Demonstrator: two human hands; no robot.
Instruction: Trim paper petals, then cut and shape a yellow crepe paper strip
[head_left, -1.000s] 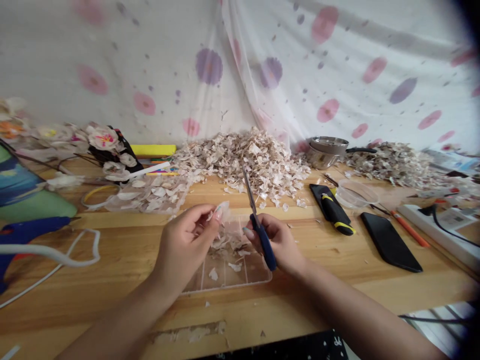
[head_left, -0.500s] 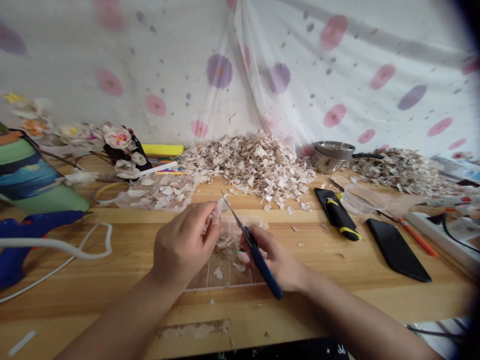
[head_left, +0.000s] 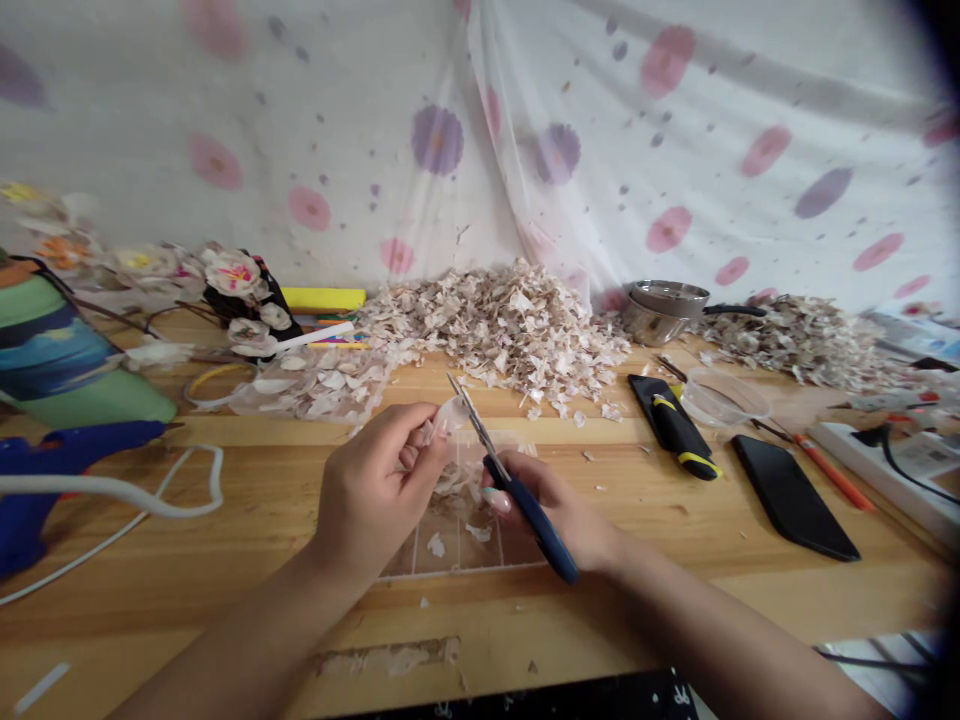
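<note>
My left hand (head_left: 375,490) pinches a small pale petal-like scrap (head_left: 447,418) between thumb and fingertips, above a clear plastic tray (head_left: 517,553) on the wooden table (head_left: 247,560). My right hand (head_left: 559,510) grips blue-handled scissors (head_left: 517,492), whose blades point up-left and meet the scrap's edge. Loose trimmings lie in the tray under both hands.
A big heap of pale scraps (head_left: 502,325) lies behind the tray, another heap (head_left: 795,340) at right by a metal pot (head_left: 664,308). A black-yellow tool (head_left: 675,425), a phone (head_left: 795,495), a clear cup (head_left: 724,398), a power strip (head_left: 892,465), a blue glue gun (head_left: 52,460) and artificial flowers (head_left: 232,290) surround the work spot.
The scissors swung from pointing up and away to angling left against the scrap in my left hand. Both hands drew closer together over the tray.
</note>
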